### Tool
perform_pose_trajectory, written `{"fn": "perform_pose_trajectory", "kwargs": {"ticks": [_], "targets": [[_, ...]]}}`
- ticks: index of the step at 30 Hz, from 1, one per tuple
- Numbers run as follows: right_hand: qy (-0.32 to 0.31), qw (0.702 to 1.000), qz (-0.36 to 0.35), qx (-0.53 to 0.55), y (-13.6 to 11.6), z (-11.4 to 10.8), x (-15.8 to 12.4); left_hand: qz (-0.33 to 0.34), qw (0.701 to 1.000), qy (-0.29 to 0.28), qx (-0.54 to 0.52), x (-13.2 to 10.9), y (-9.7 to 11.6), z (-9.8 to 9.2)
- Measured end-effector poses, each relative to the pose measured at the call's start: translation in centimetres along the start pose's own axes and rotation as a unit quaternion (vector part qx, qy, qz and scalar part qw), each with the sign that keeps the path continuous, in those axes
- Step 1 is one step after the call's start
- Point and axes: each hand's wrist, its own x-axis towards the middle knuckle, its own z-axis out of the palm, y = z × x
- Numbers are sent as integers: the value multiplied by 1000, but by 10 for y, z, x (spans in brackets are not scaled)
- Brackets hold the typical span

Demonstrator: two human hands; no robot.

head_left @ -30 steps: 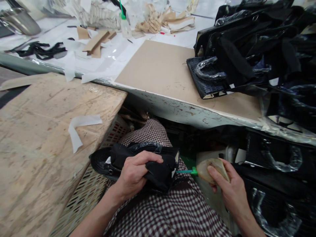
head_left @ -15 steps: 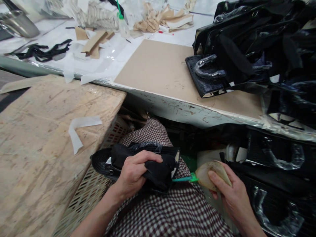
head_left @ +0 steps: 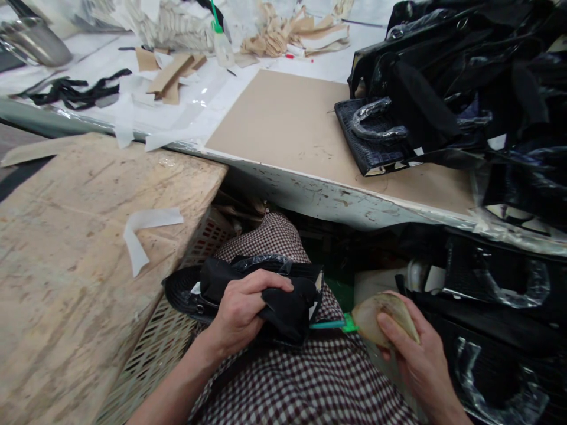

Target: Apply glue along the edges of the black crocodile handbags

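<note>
On my lap, over a checked apron [head_left: 310, 372], lies a black handbag [head_left: 186, 289] with soft black lining bunched at its opening. My left hand [head_left: 248, 301] is closed on that black fabric, thumb and fingers gripping its fold. In my right hand [head_left: 411, 342] is a yellowish, stained squeeze bottle [head_left: 376, 319] with a green cap and a long thin green nozzle. It is tilted sideways, its nozzle pointing left to the bag's right edge. The nozzle's tip is at or behind the fabric, so I cannot tell exactly where it ends.
A worn wooden board [head_left: 80, 236] with a bent white strip [head_left: 137, 236] lies left, above a plastic basket [head_left: 150, 348]. Ahead, the table holds a beige sheet [head_left: 283, 118], a second green-tipped bottle [head_left: 222, 47] and a heap of black bags [head_left: 425, 88]. More wrapped-handle bags [head_left: 491, 330] sit at right.
My right hand and the squeeze bottle have shifted very slightly to the right. My left hand keeps its grip on the bag.
</note>
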Motion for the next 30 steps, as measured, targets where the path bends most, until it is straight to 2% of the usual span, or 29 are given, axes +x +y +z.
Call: {"fn": "perform_pose_trajectory", "kwargs": {"ticks": [3,11,21,27,30], "targets": [[-8,1000,14,15,2,1,-1,-5,1000,4,1,1,0,0],[43,995,-41,-82,7,4,12,-7,1000,8,-1,3,1,0],[92,985,-81,-124,14,2,24,-11,1000,8,-5,2,0,1],[75,985,-100,-120,15,-1,19,-14,1000,14,-5,2,-1,1],[61,992,-71,-78,5,1,12,-8,1000,7,-3,3,1,0]]}}
